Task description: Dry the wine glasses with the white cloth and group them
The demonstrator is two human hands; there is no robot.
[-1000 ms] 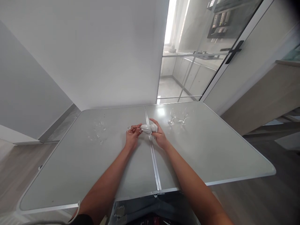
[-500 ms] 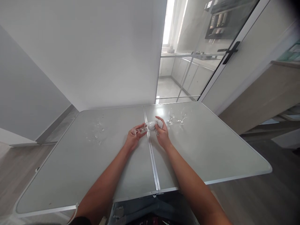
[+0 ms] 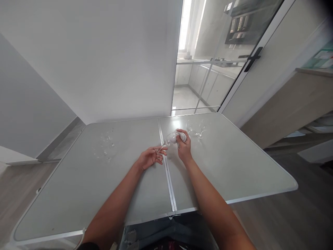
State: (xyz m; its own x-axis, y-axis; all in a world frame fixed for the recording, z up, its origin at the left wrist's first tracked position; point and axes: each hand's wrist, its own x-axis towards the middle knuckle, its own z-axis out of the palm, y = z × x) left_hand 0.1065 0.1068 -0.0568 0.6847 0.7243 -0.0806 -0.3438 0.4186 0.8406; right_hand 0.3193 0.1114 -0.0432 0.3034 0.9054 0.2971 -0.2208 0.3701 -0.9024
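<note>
A clear stemmed glass (image 3: 169, 140) lies tilted between my hands above the grey table (image 3: 229, 173). My left hand (image 3: 151, 158) pinches the glass by its foot and stem. My right hand (image 3: 183, 146) is closed on a white cloth (image 3: 182, 136) pushed into the bowl of the glass. Two more stemmed glasses (image 3: 196, 130) stand just beyond my right hand. Several clear glasses (image 3: 105, 149) stand to the left, hard to make out against the table.
The table has a metal seam (image 3: 166, 170) down its middle and a rounded metal rim. A white wall stands behind it. A glass door with a black handle (image 3: 251, 59) opens to a kitchen at the back right. Wooden floor surrounds the table.
The glass has tilted, bowl up and to the right. My right hand with the cloth moved away toward the far right; my left hand dropped lower and nearer to me.
</note>
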